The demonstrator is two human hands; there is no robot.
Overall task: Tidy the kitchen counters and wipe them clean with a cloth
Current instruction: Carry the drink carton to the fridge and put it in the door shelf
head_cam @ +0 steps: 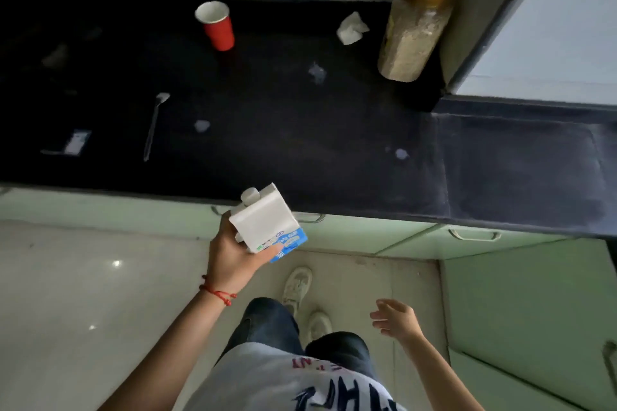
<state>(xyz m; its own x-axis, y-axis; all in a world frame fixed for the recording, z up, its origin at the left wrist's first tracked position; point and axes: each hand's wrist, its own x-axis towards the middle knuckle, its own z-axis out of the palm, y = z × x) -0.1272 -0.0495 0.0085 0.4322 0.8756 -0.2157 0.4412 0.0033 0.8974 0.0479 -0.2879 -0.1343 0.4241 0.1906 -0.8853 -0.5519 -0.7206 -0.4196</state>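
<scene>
Left hand [233, 255] gripping milk carton [267, 225] (white cap up) before black counter [300, 143]; right hand [395, 317] empty, fingers spread.

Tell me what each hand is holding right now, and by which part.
The left hand grips the milk carton around its lower body, cap end up. The right hand holds nothing; its fingers are loosely spread.
</scene>
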